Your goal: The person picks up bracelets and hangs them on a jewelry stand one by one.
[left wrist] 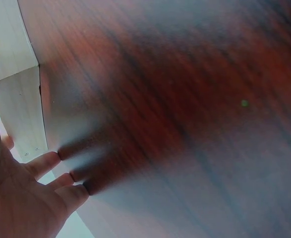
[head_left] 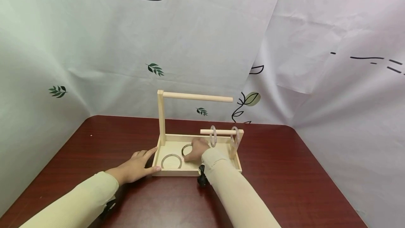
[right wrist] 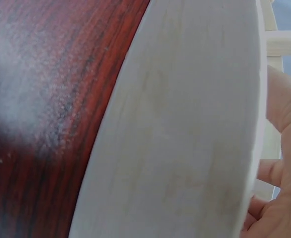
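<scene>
A light wooden bangle stand (head_left: pixel 196 173) has a tray base, a tall post with a long bar (head_left: pixel 197 96) on the left and a shorter bar (head_left: pixel 223 132) on the right. Inside the tray, my right hand (head_left: pixel 197 149) grips the right side of a dark bangle (head_left: pixel 182 149), hiding part of it. A paler bangle (head_left: pixel 162 161) lies flat in the tray's front left. Two clear bangles (head_left: pixel 213 143) hang from the short bar. My left hand (head_left: pixel 134 168) rests against the tray's left end, fingers spread and thumb at the front corner.
The stand sits on a dark red wooden table (head_left: pixel 269 171). White printed cloth (head_left: pixel 190 45) hangs behind and along both sides. Above the right forearm, the short bar and its clear bangles rise close by. The long bar's right end is free.
</scene>
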`<state>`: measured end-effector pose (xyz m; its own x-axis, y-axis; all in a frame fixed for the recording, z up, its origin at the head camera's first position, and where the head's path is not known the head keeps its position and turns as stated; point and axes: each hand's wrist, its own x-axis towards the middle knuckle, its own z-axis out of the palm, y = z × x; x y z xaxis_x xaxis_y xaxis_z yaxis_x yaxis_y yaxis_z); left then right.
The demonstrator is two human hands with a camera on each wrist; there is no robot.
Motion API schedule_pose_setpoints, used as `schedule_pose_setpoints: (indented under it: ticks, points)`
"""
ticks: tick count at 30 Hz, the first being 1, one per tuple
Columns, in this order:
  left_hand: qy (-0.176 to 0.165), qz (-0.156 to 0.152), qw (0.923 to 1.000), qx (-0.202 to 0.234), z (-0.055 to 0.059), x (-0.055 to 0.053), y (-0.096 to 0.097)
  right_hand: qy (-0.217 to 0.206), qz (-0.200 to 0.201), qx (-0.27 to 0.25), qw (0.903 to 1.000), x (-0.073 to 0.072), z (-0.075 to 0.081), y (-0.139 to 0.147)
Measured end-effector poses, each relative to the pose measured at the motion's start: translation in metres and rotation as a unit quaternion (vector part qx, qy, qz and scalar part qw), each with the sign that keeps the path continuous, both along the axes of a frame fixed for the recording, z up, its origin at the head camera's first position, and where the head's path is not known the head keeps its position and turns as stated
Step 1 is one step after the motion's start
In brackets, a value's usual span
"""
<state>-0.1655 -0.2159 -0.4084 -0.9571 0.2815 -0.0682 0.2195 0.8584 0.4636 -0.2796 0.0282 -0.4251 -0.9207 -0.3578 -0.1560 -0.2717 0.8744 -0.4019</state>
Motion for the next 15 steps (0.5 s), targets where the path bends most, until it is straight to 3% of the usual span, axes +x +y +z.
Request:
schedule_pose_setpoints:
  ticks: [8,15]
  points:
    - [-0.01,0.007,0.9999,0.001,-0.002,-0.001,0.0,-0.008,-0.001,-0.041,0.9991,-0.004,-0.003,0.002]
    - [-0.004,0.0,1.0,0.003,0.002,0.0,0.0,-0.025,-0.004,-0.081,0.9964,0.005,0.015,-0.001]
